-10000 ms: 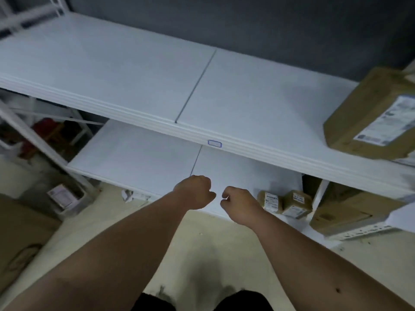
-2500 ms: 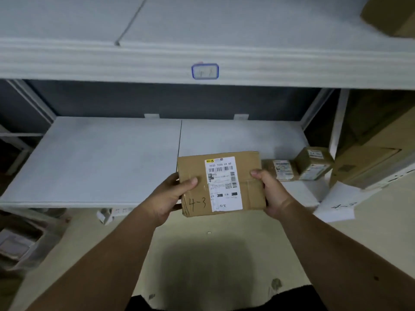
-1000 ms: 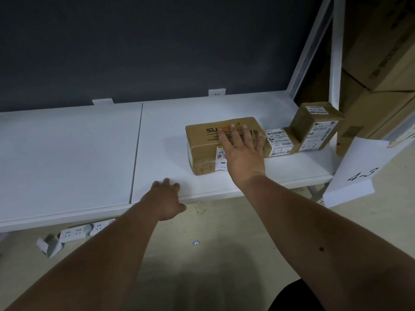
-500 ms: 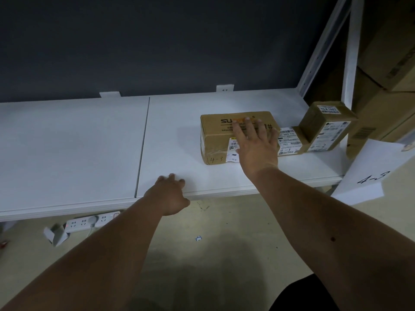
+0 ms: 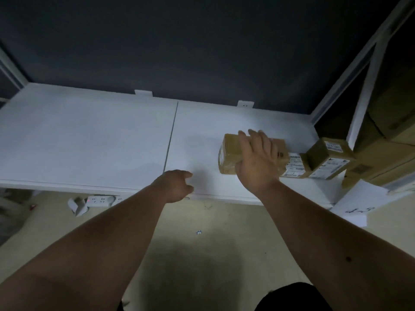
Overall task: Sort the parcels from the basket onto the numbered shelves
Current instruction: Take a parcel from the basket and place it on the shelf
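Three parcels in a row at right end of lower shelf (image 5: 112, 140): big box (image 5: 229, 153), flat parcel (image 5: 294, 164), small box (image 5: 327, 158). Right hand (image 5: 256, 160) flat, fingers straight, on big box. Left hand (image 5: 175, 185) loosely curled, holding nothing, at shelf edge.

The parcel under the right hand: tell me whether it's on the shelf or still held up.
On the shelf: the parcel lies flat there, right hand resting open on it.
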